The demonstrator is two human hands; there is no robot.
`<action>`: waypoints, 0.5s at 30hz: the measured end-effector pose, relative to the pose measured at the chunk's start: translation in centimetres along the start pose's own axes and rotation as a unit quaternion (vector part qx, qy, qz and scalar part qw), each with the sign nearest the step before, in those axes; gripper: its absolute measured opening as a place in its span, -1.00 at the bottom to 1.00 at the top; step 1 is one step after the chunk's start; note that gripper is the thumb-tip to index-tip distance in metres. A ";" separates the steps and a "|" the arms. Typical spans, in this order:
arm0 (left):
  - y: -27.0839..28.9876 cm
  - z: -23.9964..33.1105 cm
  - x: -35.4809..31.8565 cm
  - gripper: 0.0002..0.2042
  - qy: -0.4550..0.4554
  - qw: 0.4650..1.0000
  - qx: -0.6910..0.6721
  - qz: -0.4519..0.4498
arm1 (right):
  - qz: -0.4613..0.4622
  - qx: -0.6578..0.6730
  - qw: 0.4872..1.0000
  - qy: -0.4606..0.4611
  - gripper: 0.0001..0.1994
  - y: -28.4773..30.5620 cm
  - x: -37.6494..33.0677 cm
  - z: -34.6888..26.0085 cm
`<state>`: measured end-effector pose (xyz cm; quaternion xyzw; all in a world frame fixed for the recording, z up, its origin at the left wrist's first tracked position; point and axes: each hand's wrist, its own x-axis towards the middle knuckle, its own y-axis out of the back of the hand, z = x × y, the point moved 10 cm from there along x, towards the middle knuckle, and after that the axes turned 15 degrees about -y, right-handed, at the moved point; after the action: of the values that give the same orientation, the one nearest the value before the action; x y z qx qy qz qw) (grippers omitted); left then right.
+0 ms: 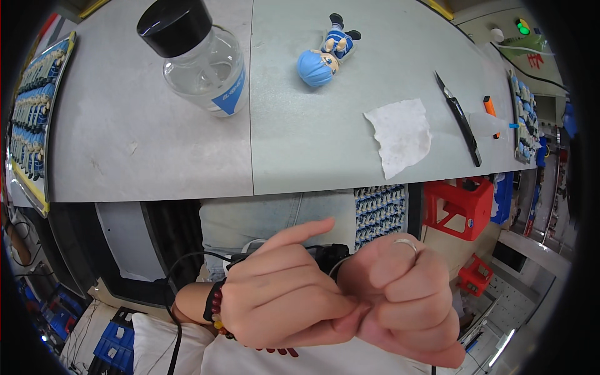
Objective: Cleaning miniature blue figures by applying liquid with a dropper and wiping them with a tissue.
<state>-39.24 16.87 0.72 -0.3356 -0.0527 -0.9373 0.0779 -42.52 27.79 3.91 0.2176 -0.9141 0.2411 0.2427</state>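
My left hand [281,294], with a beaded bracelet at its wrist, is held in front of my body below the table edge. One of its fingers sticks out, while the others are bent and pressed against my right hand [406,300]. That hand is curled into a fist and wears a ring. Anything pinched where the two hands meet is hidden. Beyond them on the table lies a small figurine [328,53] with blue hair and blue-and-white clothes. A torn white cloth or paper piece [401,136] and a black craft knife [460,119] lie to its right.
A clear bottle with a black lid [200,69] stands on the table [125,156] at left. Trays of figurines [37,112] sit at the far left and far right [525,115]. An orange tool [490,107] lies by the knife. Red stools [459,206] stand at right.
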 end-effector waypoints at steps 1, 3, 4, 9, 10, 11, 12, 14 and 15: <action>0.1 0.0 -0.1 -0.91 0.001 1.000 0.004 0.006 | -0.008 0.001 1.000 -0.004 -0.58 -0.1 0.0 0.1; 0.1 0.0 -0.1 -0.91 0.001 1.000 0.000 0.005 | -0.022 -0.004 1.000 -0.009 -0.60 -0.2 0.2 0.2; 0.0 0.0 0.0 -0.91 0.000 1.000 -0.006 0.003 | -0.028 -0.010 0.999 -0.011 -0.60 -0.3 0.3 0.1; 0.0 0.0 -0.2 -0.91 0.003 1.000 -0.005 0.004 | -0.050 -0.004 0.998 -0.024 -0.63 -0.6 0.5 0.6; 0.0 0.0 -0.2 -0.91 0.003 1.000 -0.002 0.007 | -0.051 0.006 0.998 -0.027 -0.63 -0.7 0.5 0.7; 0.1 0.0 -0.3 -0.91 0.004 1.000 0.000 0.008 | -0.052 0.008 0.998 -0.028 -0.63 -0.7 0.5 0.8; 0.0 0.0 -0.2 -0.91 0.005 1.000 -0.002 0.008 | -0.041 0.007 0.999 -0.027 -0.63 -0.7 0.5 0.7; 0.0 0.0 0.0 -0.91 0.005 1.000 -0.009 0.007 | -0.019 0.005 0.999 -0.025 -0.62 -0.5 0.5 0.5; 0.0 0.0 0.0 -0.91 0.006 1.000 -0.011 0.007 | -0.009 0.008 1.000 -0.025 -0.62 -0.5 0.5 0.5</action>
<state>-39.26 16.88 0.72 -0.3312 -0.0394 -0.9393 0.0807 -42.84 27.01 3.98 0.2337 -0.9160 0.2409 0.2197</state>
